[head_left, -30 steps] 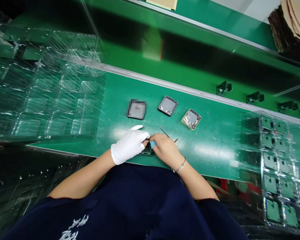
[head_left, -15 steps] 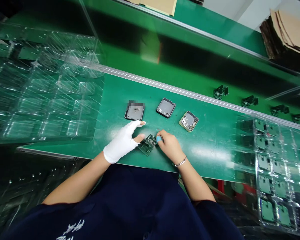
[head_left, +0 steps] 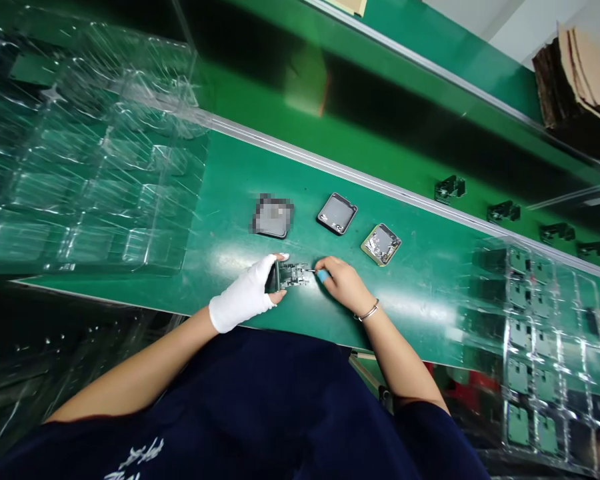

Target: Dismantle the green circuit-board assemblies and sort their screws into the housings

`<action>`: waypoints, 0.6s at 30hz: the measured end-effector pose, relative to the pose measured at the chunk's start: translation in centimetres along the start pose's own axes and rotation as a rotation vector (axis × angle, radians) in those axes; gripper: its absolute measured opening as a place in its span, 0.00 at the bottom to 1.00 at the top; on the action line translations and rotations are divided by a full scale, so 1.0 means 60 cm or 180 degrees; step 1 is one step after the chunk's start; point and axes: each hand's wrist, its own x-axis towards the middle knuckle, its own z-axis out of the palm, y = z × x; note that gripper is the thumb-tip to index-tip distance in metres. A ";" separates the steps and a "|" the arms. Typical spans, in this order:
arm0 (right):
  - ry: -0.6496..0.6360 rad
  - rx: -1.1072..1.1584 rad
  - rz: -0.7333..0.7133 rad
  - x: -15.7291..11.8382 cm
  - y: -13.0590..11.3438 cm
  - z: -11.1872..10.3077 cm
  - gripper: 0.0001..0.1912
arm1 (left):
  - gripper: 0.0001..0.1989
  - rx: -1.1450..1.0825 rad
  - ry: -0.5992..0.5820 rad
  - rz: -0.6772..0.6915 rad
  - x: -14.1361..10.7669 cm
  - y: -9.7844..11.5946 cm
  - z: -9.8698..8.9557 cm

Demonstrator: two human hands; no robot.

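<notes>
Three squarish, shallow trays (head_left: 338, 213) on green tabletop (head_left: 410, 293)

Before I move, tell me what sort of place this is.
Probably an electronics assembly workshop: a circuit board assembly sits in the gloved left hand, open trays of small parts dot the green bench, and clear compartment trays hold more parts.

Navy shirt (head_left: 275, 407), white glove (head_left: 239, 299) and silver bracelet (head_left: 369, 311).

White characters (head_left: 141, 455) on the navy shirt (head_left: 280, 407), too distorted for reading.
</notes>
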 end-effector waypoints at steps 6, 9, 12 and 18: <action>-0.0104 -0.0060 -0.0065 0.004 -0.012 0.012 0.12 | 0.28 0.0077 0.0004 0.0101 -0.002 -0.009 0.000; -0.0270 -0.0293 0.0114 0.009 -0.026 0.011 0.13 | 0.28 0.0111 -0.0021 0.0100 0.000 -0.005 -0.001; -0.0349 -0.0355 0.0309 0.010 -0.034 0.005 0.12 | 0.28 0.0145 -0.0026 0.0097 0.001 -0.004 -0.002; -0.0446 0.0257 0.0151 -0.001 -0.021 -0.004 0.11 | 0.29 0.0175 0.0015 0.0197 -0.001 -0.010 0.001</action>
